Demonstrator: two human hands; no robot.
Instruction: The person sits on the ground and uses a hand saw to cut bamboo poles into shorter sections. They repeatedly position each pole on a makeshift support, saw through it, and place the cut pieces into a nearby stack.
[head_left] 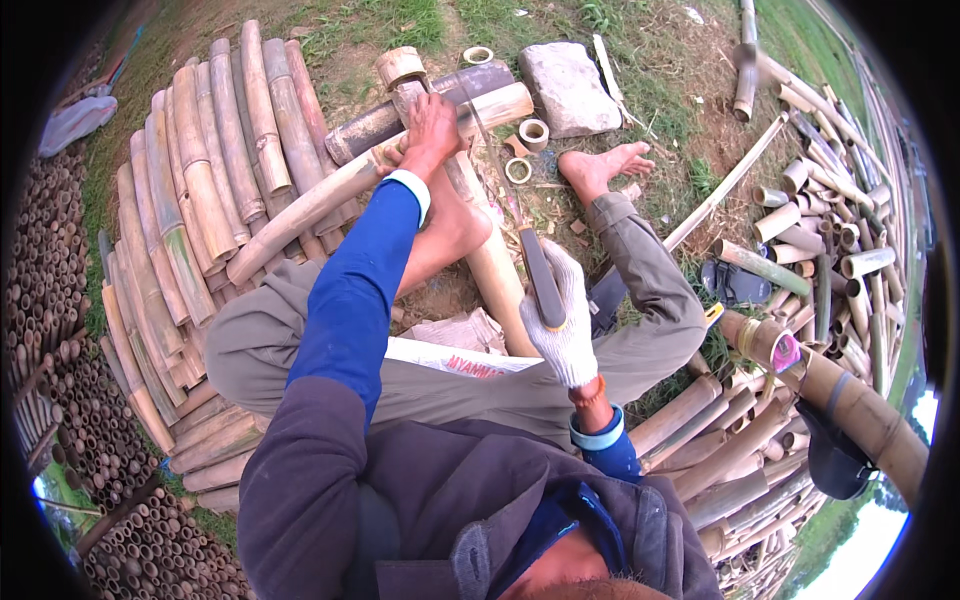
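My bare left hand [430,132] presses down on a pale bamboo pole [312,212], its fingers wrapped round the far part. The pole slants from lower left to upper right. In a white knitted glove, my right hand [566,318] grips the dark handle of a handsaw [497,172]. The saw's narrow blade stretches away from me and crosses the pole near its right end, just right of my left hand. Below the pole lies another bamboo length [497,275], running toward my lap. A darker bamboo piece [365,130] rests behind the pole.
Long bamboo poles [200,190] are stacked at the left. Beyond my hands are a flat stone [568,88] and cut bamboo rings [534,133]. My bare feet flank the work. Cut bamboo pieces [800,215] pile up at right, near a thick bamboo post [870,415].
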